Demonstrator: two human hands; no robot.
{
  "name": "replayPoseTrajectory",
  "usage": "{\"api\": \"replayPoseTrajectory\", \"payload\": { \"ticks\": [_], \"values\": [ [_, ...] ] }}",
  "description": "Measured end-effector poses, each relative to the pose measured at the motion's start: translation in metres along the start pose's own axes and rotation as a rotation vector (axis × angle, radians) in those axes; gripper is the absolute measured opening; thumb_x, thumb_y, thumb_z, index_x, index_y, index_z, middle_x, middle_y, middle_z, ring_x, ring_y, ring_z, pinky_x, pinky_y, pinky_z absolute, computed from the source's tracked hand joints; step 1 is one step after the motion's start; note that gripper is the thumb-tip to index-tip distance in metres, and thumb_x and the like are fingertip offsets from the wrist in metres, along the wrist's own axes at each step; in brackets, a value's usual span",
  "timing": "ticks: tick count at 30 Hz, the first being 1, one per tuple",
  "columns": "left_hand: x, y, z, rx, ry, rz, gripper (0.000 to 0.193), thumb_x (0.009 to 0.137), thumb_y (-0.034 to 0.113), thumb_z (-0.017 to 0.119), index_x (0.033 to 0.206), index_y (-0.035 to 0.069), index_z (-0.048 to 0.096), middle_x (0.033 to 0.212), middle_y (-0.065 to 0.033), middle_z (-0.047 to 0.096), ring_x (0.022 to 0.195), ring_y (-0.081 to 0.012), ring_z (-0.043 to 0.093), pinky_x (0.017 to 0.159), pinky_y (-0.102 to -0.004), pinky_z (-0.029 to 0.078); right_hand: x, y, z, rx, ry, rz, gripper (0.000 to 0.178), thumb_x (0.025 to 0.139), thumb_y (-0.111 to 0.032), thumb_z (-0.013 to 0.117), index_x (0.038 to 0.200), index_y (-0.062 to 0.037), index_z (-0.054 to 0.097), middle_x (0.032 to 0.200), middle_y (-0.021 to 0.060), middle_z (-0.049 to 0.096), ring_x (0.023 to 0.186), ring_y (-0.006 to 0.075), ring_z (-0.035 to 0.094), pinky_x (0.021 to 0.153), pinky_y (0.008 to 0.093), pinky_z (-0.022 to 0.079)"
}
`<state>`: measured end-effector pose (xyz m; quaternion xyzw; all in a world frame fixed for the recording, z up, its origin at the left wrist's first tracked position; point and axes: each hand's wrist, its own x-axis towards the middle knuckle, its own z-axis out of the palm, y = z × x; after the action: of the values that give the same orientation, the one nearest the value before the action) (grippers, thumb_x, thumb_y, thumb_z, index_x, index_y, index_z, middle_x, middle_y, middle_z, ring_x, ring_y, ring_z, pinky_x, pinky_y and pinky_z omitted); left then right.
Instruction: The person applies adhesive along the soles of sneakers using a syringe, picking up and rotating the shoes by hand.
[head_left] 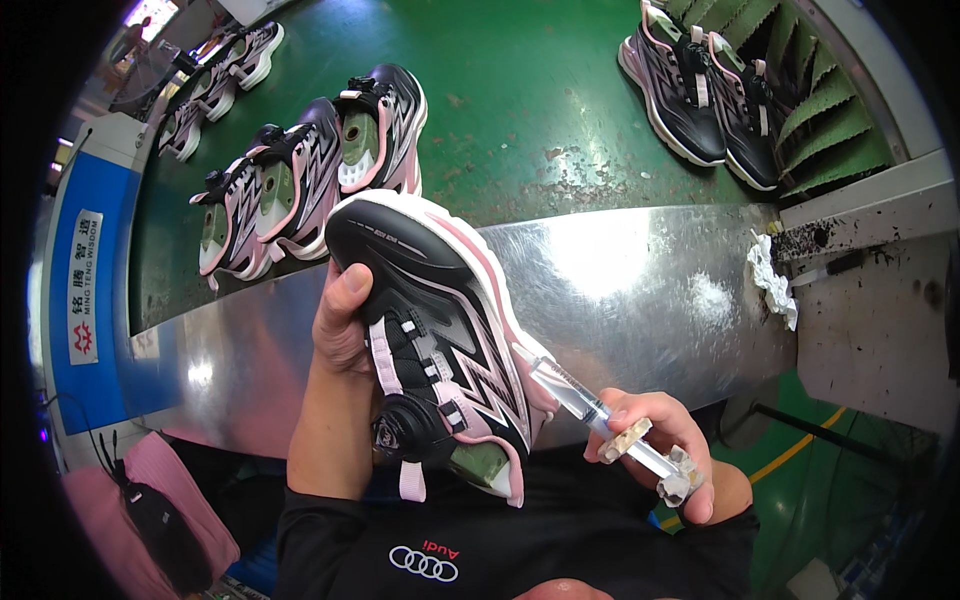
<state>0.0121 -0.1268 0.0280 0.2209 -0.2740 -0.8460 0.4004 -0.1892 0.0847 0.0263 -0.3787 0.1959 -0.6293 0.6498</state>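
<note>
A black, pink and white sneaker (440, 330) is held up in front of me, its toe pointing away and its heel toward my chest. My left hand (343, 320) is closed around its left side, the thumb on the upper near the toe and the other fingers hidden beneath. In my right hand (665, 430) is a clear plastic syringe (570, 392), gripped at its flange and plunger, where whitish crust has built up. Its tip meets, or nearly meets, the seam between upper and sole on the sneaker's right side. Green stuffing shows inside the heel opening.
Several matching sneakers (300, 180) stand at the left of the green surface, with more (215, 95) farther back. A pair (700, 95) sits at the far right beside a green-flapped opening (830, 110). Crumpled white paper (772, 285) lies on the metal strip's (640, 310) right end.
</note>
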Motion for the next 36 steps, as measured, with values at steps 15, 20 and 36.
{"api": "replayPoseTrajectory", "payload": {
  "ticks": [15, 20, 36],
  "values": [
    [0.007, 0.0, -0.011, -0.087, -0.02, -0.119, 0.053, 0.082, 0.034, 0.057, 0.126, 0.005, 0.049, 0.119, -0.0131, 0.059, 0.106, -0.0263, 0.059, 0.094, -0.0423, 0.048, -0.032, 0.008, 0.01, -0.001, -0.016, -0.001, 0.097, 0.062, -0.052, 0.081, 0.127, 0.007, 0.041, 0.109, 0.0143, 0.049, 0.094, 0.0195, 0.047, 0.081, 0.0282, 0.035],
    [0.01, -0.001, -0.012, -0.121, -0.012, -0.158, 0.052, 0.082, 0.034, 0.059, 0.124, 0.005, 0.05, 0.118, -0.0131, 0.059, 0.105, -0.0271, 0.06, 0.094, -0.0428, 0.048, -0.037, 0.015, 0.007, -0.044, 0.003, -0.061, 0.095, 0.062, -0.054, 0.079, 0.126, 0.0073, 0.044, 0.107, 0.0146, 0.054, 0.089, 0.0186, 0.047, 0.077, 0.0274, 0.035],
    [0.008, 0.003, -0.015, -0.067, 0.083, -0.135, 0.05, 0.084, 0.032, 0.056, 0.123, 0.002, 0.05, 0.117, -0.0159, 0.059, 0.106, -0.0283, 0.059, 0.094, -0.0436, 0.047, -0.056, 0.03, -0.004, -0.033, 0.063, -0.085, 0.093, 0.061, -0.054, 0.079, 0.125, 0.0044, 0.046, 0.104, 0.0123, 0.058, 0.085, 0.0166, 0.045, 0.071, 0.026, 0.034]
  ]
}}
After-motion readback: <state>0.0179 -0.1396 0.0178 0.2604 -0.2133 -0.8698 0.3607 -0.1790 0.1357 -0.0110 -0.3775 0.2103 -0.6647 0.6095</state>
